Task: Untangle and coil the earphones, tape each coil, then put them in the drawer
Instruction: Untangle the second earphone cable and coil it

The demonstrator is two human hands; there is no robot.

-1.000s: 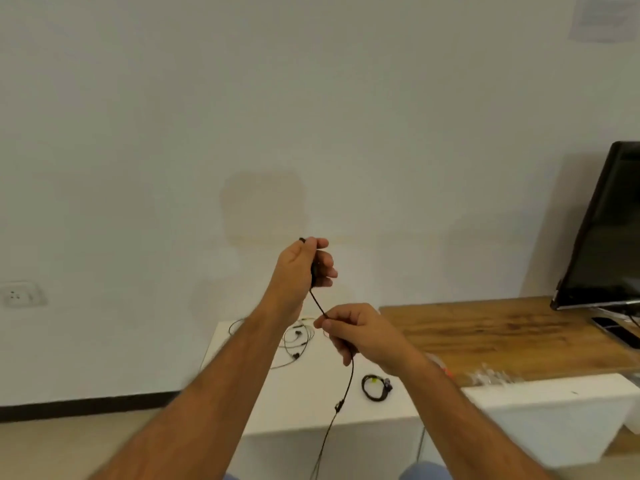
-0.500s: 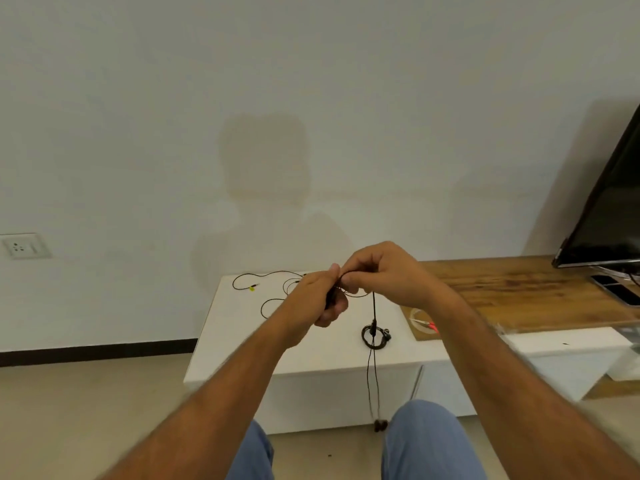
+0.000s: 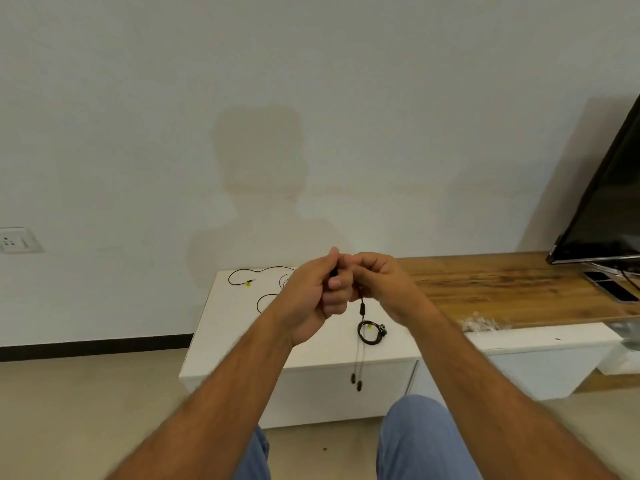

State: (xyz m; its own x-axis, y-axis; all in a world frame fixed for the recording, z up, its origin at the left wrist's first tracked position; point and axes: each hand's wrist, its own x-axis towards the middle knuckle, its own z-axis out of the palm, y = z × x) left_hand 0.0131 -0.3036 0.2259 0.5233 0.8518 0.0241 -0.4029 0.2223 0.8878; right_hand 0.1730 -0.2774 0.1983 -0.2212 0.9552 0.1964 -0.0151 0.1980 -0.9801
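My left hand (image 3: 313, 299) and my right hand (image 3: 381, 284) meet in front of me, above the white cabinet (image 3: 242, 348). Both grip a black earphone cable (image 3: 362, 308); its two earbuds (image 3: 356, 382) hang down past the cabinet's front edge. A coiled black earphone (image 3: 370, 332) with a bit of yellow tape lies on the cabinet top below my right hand. A loose, uncoiled black earphone (image 3: 258, 271) with a yellow tag sprawls at the back left of the top, partly hidden by my left hand.
A wooden shelf top (image 3: 502, 289) runs right from the cabinet, carrying a dark TV screen (image 3: 609, 209), a phone (image 3: 611, 285) and crumpled clear plastic (image 3: 481, 323). The cabinet front has drawer panels (image 3: 346, 393). A wall socket (image 3: 17, 240) is at the left. My knees (image 3: 426, 441) show below.
My hands came together and dropped from high against the wall to just above the cabinet. The hanging cable is shorter; its earbuds have risen to the drawer front.
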